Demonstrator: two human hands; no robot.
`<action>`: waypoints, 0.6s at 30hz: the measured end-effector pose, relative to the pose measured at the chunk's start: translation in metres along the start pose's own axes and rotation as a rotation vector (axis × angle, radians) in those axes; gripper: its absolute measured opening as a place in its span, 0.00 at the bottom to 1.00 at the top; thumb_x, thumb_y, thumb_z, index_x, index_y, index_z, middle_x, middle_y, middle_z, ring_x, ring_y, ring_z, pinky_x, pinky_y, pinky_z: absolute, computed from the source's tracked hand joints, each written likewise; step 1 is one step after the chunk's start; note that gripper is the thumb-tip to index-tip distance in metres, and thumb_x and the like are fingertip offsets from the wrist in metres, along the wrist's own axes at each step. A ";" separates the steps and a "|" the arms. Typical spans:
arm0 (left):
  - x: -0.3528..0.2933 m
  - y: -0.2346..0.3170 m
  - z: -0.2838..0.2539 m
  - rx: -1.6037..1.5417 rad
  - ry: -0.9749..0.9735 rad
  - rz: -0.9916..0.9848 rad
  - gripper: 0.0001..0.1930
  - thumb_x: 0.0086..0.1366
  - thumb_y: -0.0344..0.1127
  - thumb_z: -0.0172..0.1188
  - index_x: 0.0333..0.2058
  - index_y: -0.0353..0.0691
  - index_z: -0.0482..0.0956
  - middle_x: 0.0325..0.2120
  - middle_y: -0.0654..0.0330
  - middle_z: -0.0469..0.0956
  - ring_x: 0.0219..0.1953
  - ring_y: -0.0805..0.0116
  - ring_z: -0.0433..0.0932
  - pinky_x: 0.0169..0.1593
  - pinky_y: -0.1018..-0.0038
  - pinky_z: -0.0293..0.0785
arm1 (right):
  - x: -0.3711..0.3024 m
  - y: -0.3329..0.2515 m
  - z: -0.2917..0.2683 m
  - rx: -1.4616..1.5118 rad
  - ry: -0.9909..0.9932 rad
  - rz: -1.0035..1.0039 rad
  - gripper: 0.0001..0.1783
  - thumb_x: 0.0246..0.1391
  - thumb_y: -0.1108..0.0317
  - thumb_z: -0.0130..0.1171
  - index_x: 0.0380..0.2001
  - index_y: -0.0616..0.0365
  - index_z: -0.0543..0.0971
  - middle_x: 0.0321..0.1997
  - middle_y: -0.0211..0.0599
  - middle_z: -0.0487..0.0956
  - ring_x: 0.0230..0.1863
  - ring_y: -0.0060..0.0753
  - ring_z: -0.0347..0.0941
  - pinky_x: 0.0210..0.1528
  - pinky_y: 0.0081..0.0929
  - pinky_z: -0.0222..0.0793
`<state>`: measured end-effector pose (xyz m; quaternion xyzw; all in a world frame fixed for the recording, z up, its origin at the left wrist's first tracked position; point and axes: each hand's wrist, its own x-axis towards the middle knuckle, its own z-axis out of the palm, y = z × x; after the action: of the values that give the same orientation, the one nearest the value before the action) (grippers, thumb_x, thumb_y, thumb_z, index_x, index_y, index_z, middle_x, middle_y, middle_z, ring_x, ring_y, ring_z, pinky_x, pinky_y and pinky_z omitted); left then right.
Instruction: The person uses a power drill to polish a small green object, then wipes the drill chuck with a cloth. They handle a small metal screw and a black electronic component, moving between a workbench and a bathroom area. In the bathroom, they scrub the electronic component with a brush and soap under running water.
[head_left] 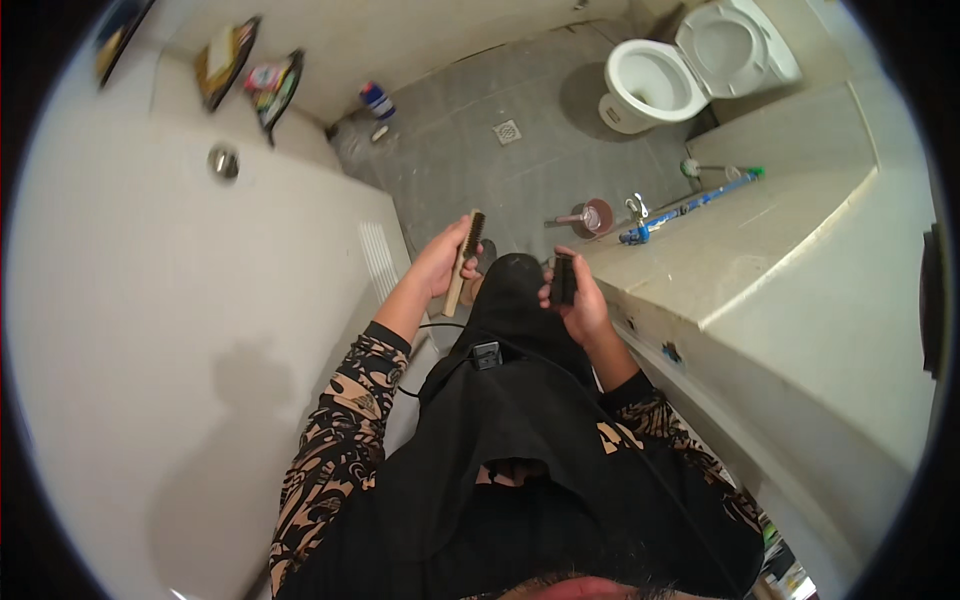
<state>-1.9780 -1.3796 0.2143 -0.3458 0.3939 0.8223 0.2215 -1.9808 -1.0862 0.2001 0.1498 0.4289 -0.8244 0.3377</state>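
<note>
The left hand (442,264) had a closed grip on a wooden-handled brush (463,262), the right hand (588,305) was curled round a small black block (563,280), and control favoured holding clear of the bristles (475,234).

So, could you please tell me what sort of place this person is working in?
Most likely a bathroom: a white toilet stands at the far right, a drain grate is set in the grey floor, and there is a tap nearer on the right.
</note>
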 end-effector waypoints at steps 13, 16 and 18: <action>0.202 0.148 0.101 0.728 -0.392 0.014 0.21 0.74 0.26 0.65 0.63 0.42 0.77 0.41 0.64 0.73 0.29 0.79 0.72 0.31 0.78 0.69 | 0.101 -0.034 -0.057 0.222 0.488 0.065 0.33 0.79 0.35 0.45 0.66 0.51 0.73 0.52 0.44 0.81 0.47 0.50 0.84 0.52 0.48 0.84; 0.262 0.156 0.142 0.797 -0.450 -0.017 0.17 0.75 0.30 0.66 0.59 0.43 0.80 0.35 0.68 0.74 0.26 0.80 0.69 0.29 0.79 0.68 | 0.119 -0.052 -0.065 0.285 0.613 0.029 0.33 0.79 0.35 0.44 0.66 0.51 0.73 0.52 0.44 0.82 0.47 0.50 0.85 0.51 0.48 0.84; 0.282 0.163 0.152 0.784 -0.514 -0.074 0.14 0.75 0.32 0.67 0.56 0.43 0.81 0.32 0.69 0.74 0.25 0.81 0.69 0.28 0.79 0.67 | 0.124 -0.042 -0.059 0.334 0.654 -0.025 0.34 0.80 0.35 0.43 0.66 0.52 0.73 0.51 0.45 0.82 0.46 0.50 0.85 0.50 0.48 0.85</action>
<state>-2.3286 -1.3279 0.1534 -0.0353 0.5945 0.6620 0.4551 -2.1018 -1.0746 0.1244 0.4532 0.3756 -0.7955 0.1436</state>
